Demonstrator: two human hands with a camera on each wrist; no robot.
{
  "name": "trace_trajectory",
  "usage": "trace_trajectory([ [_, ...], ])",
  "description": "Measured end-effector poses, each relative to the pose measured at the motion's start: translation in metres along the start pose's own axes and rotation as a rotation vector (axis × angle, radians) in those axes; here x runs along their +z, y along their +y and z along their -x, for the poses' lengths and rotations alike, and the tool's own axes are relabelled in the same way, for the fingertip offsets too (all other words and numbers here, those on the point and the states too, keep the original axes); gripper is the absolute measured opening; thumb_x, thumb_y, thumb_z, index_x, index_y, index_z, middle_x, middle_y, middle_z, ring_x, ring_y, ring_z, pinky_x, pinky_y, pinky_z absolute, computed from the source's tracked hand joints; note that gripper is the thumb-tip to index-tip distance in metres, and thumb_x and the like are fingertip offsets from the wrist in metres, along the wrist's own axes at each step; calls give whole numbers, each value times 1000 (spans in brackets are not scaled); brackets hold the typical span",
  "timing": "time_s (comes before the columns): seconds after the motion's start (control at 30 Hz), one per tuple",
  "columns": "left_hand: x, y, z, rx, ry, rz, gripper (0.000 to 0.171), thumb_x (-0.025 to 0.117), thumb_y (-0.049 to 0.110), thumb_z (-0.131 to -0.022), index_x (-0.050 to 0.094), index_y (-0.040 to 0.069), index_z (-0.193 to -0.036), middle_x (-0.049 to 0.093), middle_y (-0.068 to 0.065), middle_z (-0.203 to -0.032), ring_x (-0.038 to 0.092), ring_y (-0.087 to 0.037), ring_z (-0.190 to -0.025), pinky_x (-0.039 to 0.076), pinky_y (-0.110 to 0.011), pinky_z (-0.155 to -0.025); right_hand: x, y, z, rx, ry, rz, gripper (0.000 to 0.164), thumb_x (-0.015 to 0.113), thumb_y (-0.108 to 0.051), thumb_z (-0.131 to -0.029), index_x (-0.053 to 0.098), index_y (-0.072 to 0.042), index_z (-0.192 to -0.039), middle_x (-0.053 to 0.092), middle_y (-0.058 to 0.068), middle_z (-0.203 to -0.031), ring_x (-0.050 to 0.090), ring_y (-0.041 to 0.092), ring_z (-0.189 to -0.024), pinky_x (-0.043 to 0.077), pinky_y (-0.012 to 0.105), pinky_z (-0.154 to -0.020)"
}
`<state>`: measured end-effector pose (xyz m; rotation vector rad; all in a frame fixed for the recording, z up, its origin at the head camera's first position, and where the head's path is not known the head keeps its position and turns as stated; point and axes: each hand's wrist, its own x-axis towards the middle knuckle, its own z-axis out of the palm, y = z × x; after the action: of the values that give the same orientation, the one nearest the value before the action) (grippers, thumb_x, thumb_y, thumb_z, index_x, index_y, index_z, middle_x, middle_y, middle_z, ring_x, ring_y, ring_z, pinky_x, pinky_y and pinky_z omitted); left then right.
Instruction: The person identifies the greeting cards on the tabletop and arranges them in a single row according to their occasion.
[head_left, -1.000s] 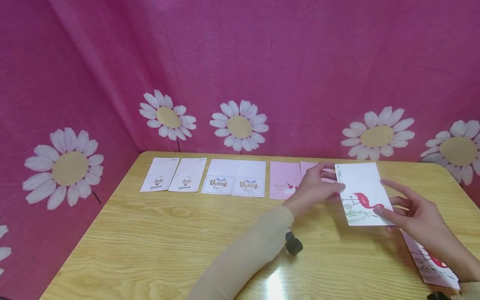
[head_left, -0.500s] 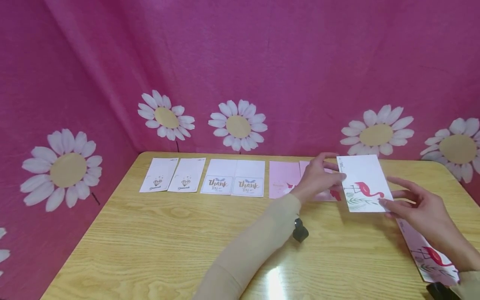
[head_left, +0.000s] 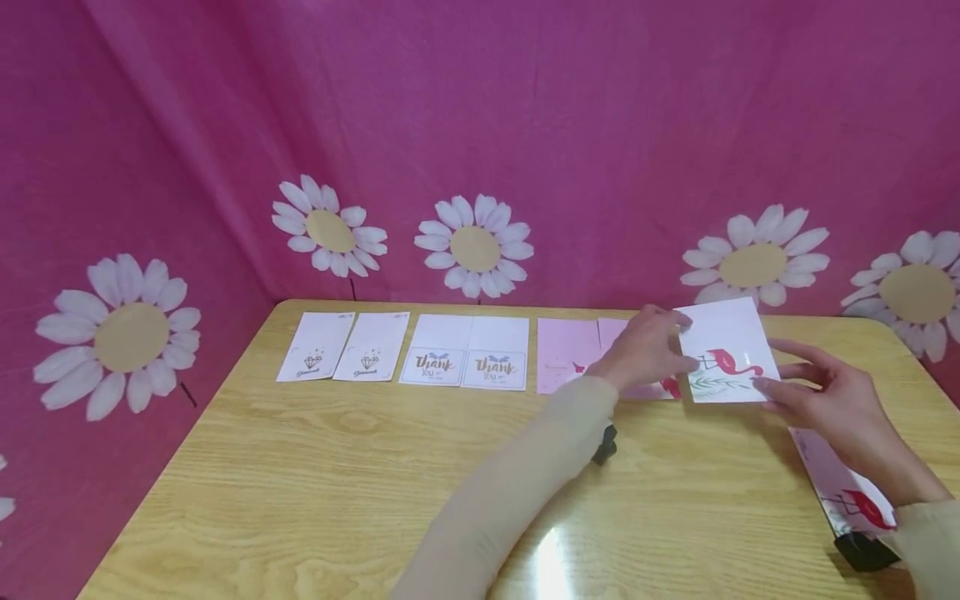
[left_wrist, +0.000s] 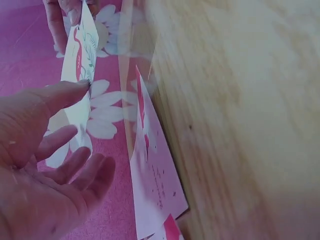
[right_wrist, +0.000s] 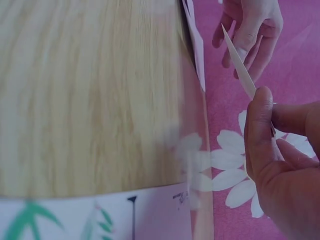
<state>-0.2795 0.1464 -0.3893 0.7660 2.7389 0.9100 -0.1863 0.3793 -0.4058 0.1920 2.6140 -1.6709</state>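
Observation:
A white card with a red flamingo and green leaves [head_left: 723, 333] is held above the far right of the table. My left hand [head_left: 651, 354] pinches its left edge, thumb on the printed face, as the left wrist view also shows. On the card's right lower corner, my right hand [head_left: 832, 400] pinches between thumb and fingers. A second flamingo card [head_left: 836, 483] lies on the table under my right wrist, partly covered by it. Just left of the held card, pink unicorn cards [head_left: 558, 354] lie side by side, partly hidden behind my left hand.
Two diamond cards [head_left: 307, 346] and two "Thank you" cards [head_left: 431, 350] lie along the far edge of the wooden table [head_left: 360, 467]. Behind that edge hangs a pink curtain [head_left: 600, 150] with white daisies.
Both hands have moved the flamingo card away from me, toward the table's far edge, and it appears more tilted. The other cards stay in place.

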Motion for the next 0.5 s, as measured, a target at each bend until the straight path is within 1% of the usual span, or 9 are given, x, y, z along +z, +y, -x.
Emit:
trace_trajectory([
  [0.07, 0, 0, -3, 21, -25, -89, 58, 80, 41, -89, 60, 28, -142, 62, 15, -125, 46, -1, -126, 44, -16, -101, -1, 1, -4, 19, -8, 18, 74, 76, -28, -93, 40, -27, -158, 63, -26, -93, 73, 6, -76, 62, 28, -68],
  [0.17, 0, 2, -6, -1, -58, -185, 54, 77, 49, -89, 61, 33, -138, 58, 18, -128, 46, -3, -124, 46, -20, -100, -2, 4, -8, 39, -15, 63, 78, 75, -33, -94, 34, -25, -161, 60, -28, -92, 72, 6, -77, 62, 28, -68],
  [0.2, 0, 2, -7, -6, -66, -214, 52, 76, 51, -89, 62, 34, -136, 56, 18, -131, 45, -4, -125, 45, -22, -101, -2, 5, -10, 46, -14, 82, 79, 74, -35, -94, 33, -24, -161, 60, -25, -95, 71, 5, -78, 62, 28, -69],
  [0.23, 0, 3, -7, -7, -76, -254, 52, 74, 54, -89, 61, 36, -136, 54, 19, -134, 43, -5, -126, 43, -24, -103, -2, 6, -11, 51, -15, 97, 80, 74, -36, -95, 32, -23, -162, 60, -20, -99, 71, 4, -78, 62, 28, -69],
  [0.27, 1, 3, -7, -7, -87, -293, 47, 72, 57, -90, 63, 36, -131, 52, 19, -135, 42, -6, -125, 42, -25, -102, -1, 7, -13, 54, -18, 115, 81, 73, -37, -95, 30, -21, -162, 61, -14, -104, 70, 4, -79, 62, 28, -70],
  [0.33, 2, 4, -7, -17, -103, -360, 38, 69, 61, -90, 63, 39, -121, 47, 19, -136, 37, -7, -125, 38, -29, -103, 0, 9, -15, 63, -21, 145, 83, 71, -39, -96, 28, -17, -163, 60, 3, -118, 69, 2, -79, 62, 28, -71],
  [0.4, 3, 5, -8, -10, -110, -422, 32, 67, 63, -90, 63, 38, -110, 46, 17, -133, 35, -9, -127, 36, -31, -102, 1, 10, -17, 70, -30, 162, 84, 70, -41, -97, 26, -14, -163, 52, 20, -131, 68, 0, -80, 62, 28, -71],
  [0.47, 3, 5, -10, -8, -115, -477, 31, 67, 65, -90, 60, 37, -101, 45, 16, -131, 34, -11, -129, 35, -33, -103, 1, 11, -19, 78, -39, 163, 85, 69, -41, -97, 24, -11, -163, 45, 30, -139, 68, 0, -80, 62, 27, -71],
  [0.5, 4, 6, -10, -11, -116, -496, 31, 67, 65, -89, 60, 37, -102, 46, 16, -132, 34, -11, -132, 35, -35, -105, 2, 11, -20, 82, -43, 165, 85, 68, -41, -98, 23, -10, -163, 43, 32, -142, 67, 0, -80, 62, 27, -71],
])
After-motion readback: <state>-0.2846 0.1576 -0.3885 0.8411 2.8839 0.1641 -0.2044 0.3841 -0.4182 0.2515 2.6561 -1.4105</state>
